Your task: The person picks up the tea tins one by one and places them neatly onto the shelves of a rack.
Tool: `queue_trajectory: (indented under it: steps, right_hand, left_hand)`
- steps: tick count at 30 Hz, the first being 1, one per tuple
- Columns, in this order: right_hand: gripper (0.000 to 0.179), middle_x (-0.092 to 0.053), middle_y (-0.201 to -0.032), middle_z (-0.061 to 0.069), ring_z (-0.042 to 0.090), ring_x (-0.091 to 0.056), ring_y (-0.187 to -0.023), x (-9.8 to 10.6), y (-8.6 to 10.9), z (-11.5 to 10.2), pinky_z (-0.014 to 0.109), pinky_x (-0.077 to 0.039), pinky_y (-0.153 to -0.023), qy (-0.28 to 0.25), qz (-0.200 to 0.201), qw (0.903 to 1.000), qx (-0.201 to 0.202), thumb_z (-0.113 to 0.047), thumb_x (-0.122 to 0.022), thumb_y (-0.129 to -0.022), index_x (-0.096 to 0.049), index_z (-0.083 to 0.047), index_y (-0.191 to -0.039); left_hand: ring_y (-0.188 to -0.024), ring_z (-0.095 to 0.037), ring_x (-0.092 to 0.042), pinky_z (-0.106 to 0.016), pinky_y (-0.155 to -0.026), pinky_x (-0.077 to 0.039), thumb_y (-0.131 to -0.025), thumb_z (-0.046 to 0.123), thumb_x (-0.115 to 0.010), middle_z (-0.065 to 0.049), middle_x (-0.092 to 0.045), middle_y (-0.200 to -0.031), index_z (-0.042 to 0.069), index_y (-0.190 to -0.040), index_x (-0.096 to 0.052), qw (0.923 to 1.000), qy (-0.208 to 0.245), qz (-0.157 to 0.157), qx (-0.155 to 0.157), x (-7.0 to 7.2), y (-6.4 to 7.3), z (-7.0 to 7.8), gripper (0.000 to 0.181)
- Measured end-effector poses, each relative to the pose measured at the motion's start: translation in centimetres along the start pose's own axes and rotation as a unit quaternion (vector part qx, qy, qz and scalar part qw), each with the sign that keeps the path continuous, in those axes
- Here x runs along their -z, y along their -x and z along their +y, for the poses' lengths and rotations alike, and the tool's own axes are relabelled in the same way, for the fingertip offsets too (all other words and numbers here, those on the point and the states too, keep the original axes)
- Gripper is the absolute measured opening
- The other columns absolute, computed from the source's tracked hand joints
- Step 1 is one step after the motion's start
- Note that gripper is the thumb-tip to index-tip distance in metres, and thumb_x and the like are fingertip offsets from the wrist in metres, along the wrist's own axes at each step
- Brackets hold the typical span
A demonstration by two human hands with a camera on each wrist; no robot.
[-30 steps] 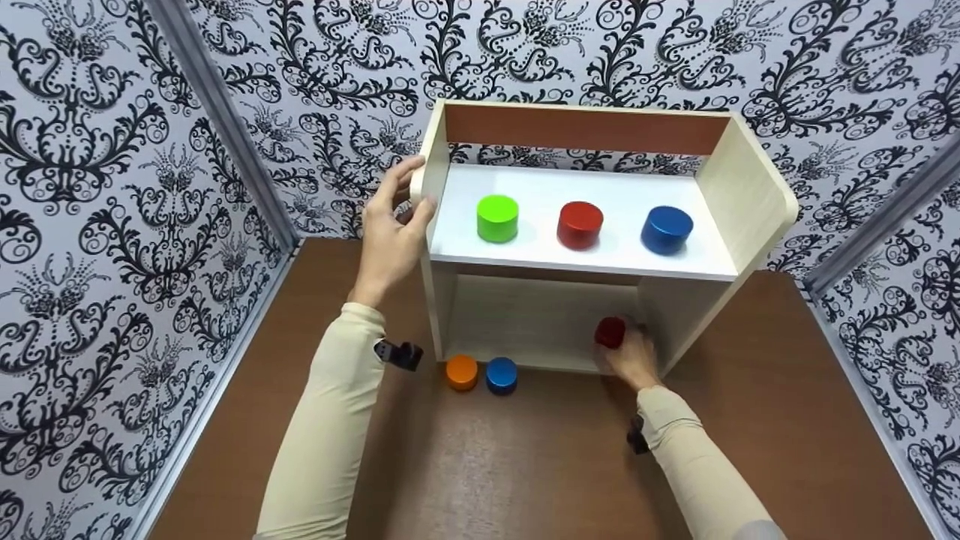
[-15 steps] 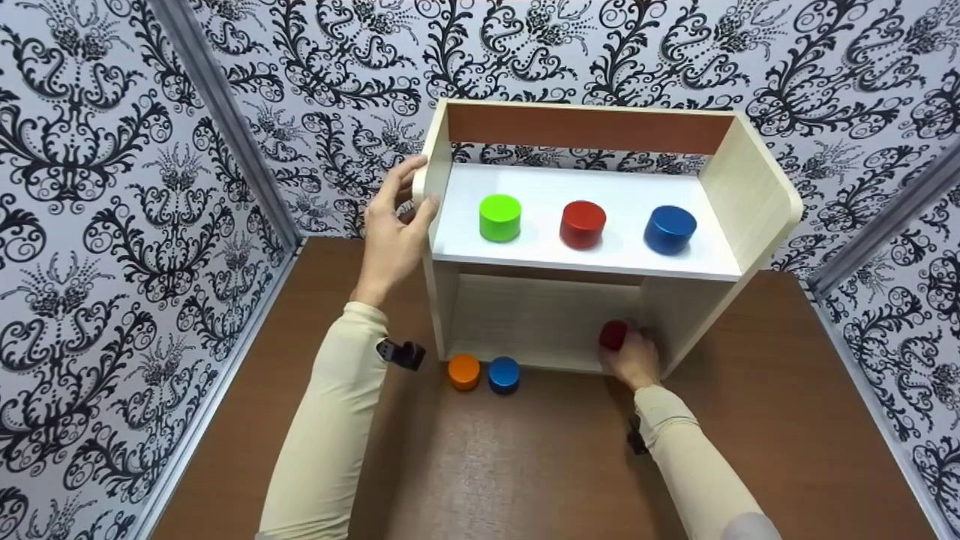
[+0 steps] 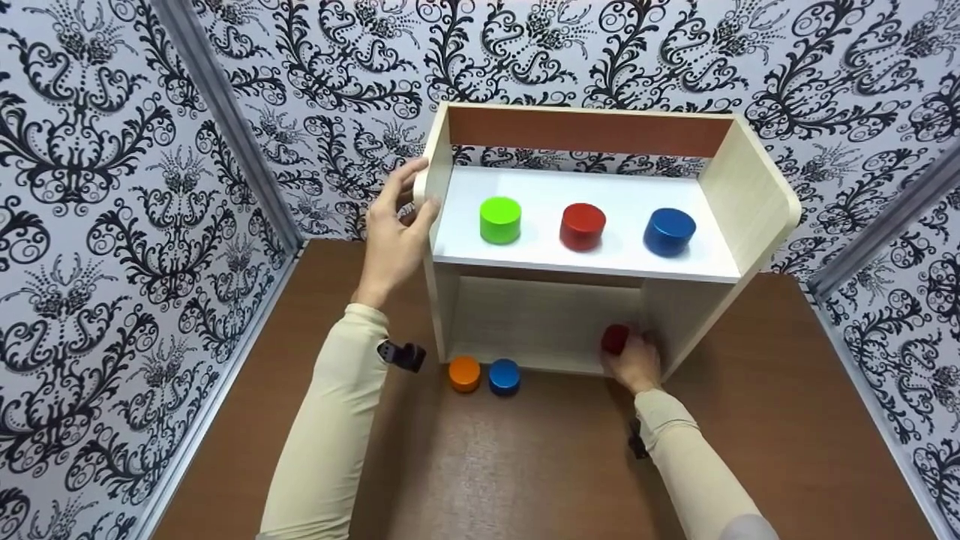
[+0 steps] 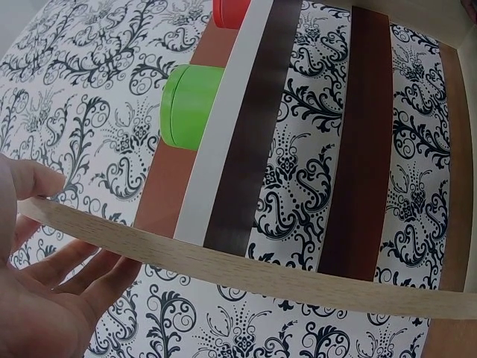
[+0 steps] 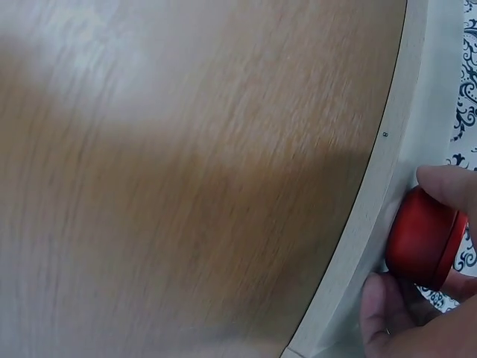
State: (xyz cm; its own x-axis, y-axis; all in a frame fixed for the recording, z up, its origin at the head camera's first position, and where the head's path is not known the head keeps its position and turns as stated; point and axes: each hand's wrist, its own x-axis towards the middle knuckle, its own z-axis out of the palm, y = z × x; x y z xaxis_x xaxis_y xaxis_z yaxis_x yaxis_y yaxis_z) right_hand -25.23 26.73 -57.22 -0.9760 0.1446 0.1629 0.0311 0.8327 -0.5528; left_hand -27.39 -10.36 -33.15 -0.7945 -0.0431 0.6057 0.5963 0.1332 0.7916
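My left hand [image 3: 394, 232] grips the front edge of the left side panel [image 4: 246, 272] of a small wooden shelf unit, thumb on the inner side and fingers outside. Inside the lower compartment, near its right wall, my right hand [image 3: 636, 361] holds a red round tin [image 5: 421, 239] between thumb and fingers. In the right wrist view the tin is tilted, close over the bottom board [image 5: 373, 216]; whether it touches the board I cannot tell. On the white upper shelf [image 3: 540, 255] stand a green tin [image 3: 500, 220], another red tin [image 3: 583, 227] and a blue tin [image 3: 669, 232].
An orange tin [image 3: 464, 374] and a smaller-looking blue tin [image 3: 504, 377] stand side by side on the brown table [image 3: 495, 465], before the unit's left front edge. Patterned walls [image 3: 105, 187] enclose the table at the back and both sides.
My right hand and the red tin have shifted very slightly toward the front right of the lower compartment. The left hand keeps its grip on the side panel.
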Motion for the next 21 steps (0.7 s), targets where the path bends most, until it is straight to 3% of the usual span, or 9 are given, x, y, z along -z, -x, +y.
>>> queue_trajectory:
  steps: [5, 10, 17, 21]
  right_hand:
    - [0.062, -0.058, -0.109, 0.04, 0.059, -0.06, -0.097, 0.1, 0.1, 0.1, 0.068, -0.054, -0.083, -0.003, 0.019, 0.9997, 0.013, -0.021, -0.077, -0.083, -0.05, 0.015, -0.126]
    - [0.063, -0.057, -0.11, 0.04, 0.058, -0.059, -0.1, 0.6, 0.1, -0.1, 0.067, -0.052, -0.086, -0.003, 0.008, 1.0, 0.002, -0.022, -0.078, -0.082, -0.052, 0.013, -0.127]
    - [0.081, -0.044, -0.133, 0.043, 0.061, -0.048, -0.118, 1.5, 0.8, -0.6, 0.069, -0.044, -0.1, -0.024, -0.024, 0.9994, -0.011, -0.018, -0.078, -0.081, -0.039, 0.015, -0.144]
    - [0.081, -0.044, -0.133, 0.043, 0.061, -0.046, -0.121, 2.1, 1.3, -0.8, 0.07, -0.043, -0.101, -0.024, -0.015, 0.9996, 0.005, -0.018, -0.08, -0.081, -0.04, 0.016, -0.143]
  left_hand:
    - [-0.115, -0.029, -0.061, -0.037, -0.097, -0.058, -0.094, -0.002, -0.061, -0.02, -0.063, -0.13, 0.004, -0.14, -0.055, 1.0, -0.004, 0.0, -0.001, 0.0, 0.0, -0.1, 0.046]
    - [-0.114, -0.029, -0.061, -0.036, -0.096, -0.059, -0.094, -0.002, -0.061, -0.02, -0.063, -0.129, 0.003, -0.139, -0.055, 1.0, -0.005, 0.0, -0.002, 0.1, 0.0, 0.0, 0.046]
    - [-0.112, -0.03, -0.062, -0.038, -0.094, -0.06, -0.093, -0.003, -0.061, -0.022, -0.064, -0.128, 0.001, -0.139, -0.055, 0.9998, -0.006, 0.0, -0.019, 0.1, 0.0, -0.2, 0.046]
    - [-0.113, -0.03, -0.061, -0.037, -0.095, -0.06, -0.093, -0.003, -0.06, -0.022, -0.063, -0.129, 0.002, -0.139, -0.055, 0.9999, -0.002, -0.001, -0.013, 0.1, 0.0, -0.1, 0.046]
